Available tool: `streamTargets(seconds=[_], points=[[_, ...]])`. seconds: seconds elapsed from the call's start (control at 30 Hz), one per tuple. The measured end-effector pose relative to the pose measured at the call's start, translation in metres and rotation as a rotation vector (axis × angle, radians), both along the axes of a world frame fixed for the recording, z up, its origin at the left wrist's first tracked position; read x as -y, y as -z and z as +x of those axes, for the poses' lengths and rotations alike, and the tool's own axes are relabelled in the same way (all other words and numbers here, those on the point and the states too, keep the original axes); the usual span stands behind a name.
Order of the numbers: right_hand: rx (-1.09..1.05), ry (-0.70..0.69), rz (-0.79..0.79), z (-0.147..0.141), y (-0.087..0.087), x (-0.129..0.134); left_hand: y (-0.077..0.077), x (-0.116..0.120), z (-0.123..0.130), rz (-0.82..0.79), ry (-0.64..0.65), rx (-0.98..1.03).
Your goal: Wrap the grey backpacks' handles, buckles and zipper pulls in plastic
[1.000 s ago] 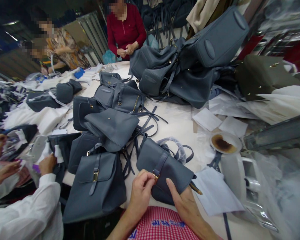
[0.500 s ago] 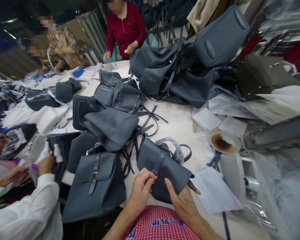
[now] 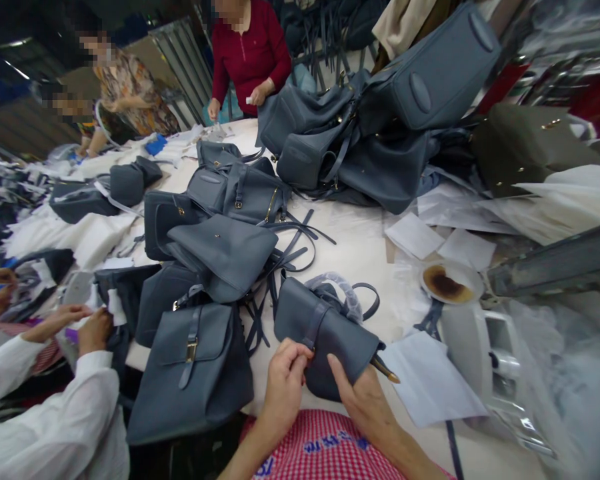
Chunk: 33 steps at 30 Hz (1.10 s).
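A dark blue-grey backpack (image 3: 340,333) lies on the table before me, its flap facing up. At the strap across the flap, my left hand (image 3: 287,370) pinches near a small metal fitting; its fingertips cover most of it. My right hand (image 3: 365,397) grips the flap's lower right part, thumb on top and the other fingers hidden beneath. From under the flap, beside my right hand, sticks out a dark thin object with a brass-coloured tip (image 3: 391,376); its kind is unclear. A plastic-wrapped handle (image 3: 347,297) curves up behind the flap.
Another backpack (image 3: 193,373) stands close on my left, with several more bags (image 3: 225,253) behind it. A bag pile (image 3: 380,133) rises at the back. On the right are white sheets (image 3: 430,380), a dish of brown stuff (image 3: 447,283) and a grey machine (image 3: 490,360). Co-workers sit left and stand opposite.
My hands stay almost in place on the backpack; the brass-tipped object has shifted slightly. At the left, a co-worker's hand has come up beside that person's other hand.
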State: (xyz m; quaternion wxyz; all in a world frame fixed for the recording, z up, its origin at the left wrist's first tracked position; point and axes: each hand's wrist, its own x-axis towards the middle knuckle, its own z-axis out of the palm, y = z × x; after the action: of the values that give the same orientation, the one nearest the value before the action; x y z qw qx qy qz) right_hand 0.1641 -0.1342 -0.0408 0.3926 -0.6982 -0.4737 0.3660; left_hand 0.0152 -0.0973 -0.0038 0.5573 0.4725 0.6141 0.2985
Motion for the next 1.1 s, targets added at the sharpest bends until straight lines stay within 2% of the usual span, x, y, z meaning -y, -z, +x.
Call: streamTargets(seconds=[0.1,0.13,0.17,0.23,0.3,0.37,0.47,0.57,0.63,0.7,0.77,0.83,0.93,1.1], points=[[-0.055,0.083,-0.097,0.002,-0.003,-0.011,0.002,0.011,0.004,0.326,0.333,-0.057],[-0.067,0.11,-0.12,0.003,-0.004,-0.014,0.003,0.014,0.003,0.39,0.413,-0.071],[-0.078,0.135,-0.141,0.004,-0.005,-0.017,0.003,0.016,0.001,0.41,0.435,-0.085],[-0.097,0.178,-0.175,0.007,-0.009,-0.021,0.001,0.015,-0.01,0.36,0.345,-0.144],[-0.154,0.229,-0.22,0.011,-0.014,-0.023,-0.003,0.01,-0.027,0.233,0.232,-0.18],[-0.251,0.284,-0.279,0.016,-0.019,-0.023,-0.007,0.005,-0.047,0.076,0.182,-0.198],[-0.398,0.33,-0.343,0.022,-0.022,-0.023,-0.012,0.004,-0.075,-0.047,0.249,-0.34],[-0.538,0.325,-0.332,0.026,-0.021,-0.022,-0.018,0.01,-0.087,0.126,0.407,-0.479],[-0.59,0.321,-0.321,0.026,-0.021,-0.021,-0.026,0.013,-0.082,0.306,0.427,-0.482],[-0.57,0.325,-0.338,0.025,-0.023,-0.02,-0.035,0.013,-0.069,0.464,0.37,-0.454],[-0.518,0.315,-0.377,0.024,-0.026,-0.018,-0.042,0.01,-0.051,0.587,0.335,-0.42],[-0.481,0.284,-0.408,0.023,-0.028,-0.016,-0.045,0.004,-0.035,0.685,0.364,-0.403],[-0.475,0.236,-0.404,0.024,-0.03,-0.013,-0.042,-0.004,-0.021,0.757,0.443,-0.408],[-0.464,0.214,-0.38,0.023,-0.033,-0.011,-0.034,-0.012,-0.015,0.774,0.566,-0.472]])
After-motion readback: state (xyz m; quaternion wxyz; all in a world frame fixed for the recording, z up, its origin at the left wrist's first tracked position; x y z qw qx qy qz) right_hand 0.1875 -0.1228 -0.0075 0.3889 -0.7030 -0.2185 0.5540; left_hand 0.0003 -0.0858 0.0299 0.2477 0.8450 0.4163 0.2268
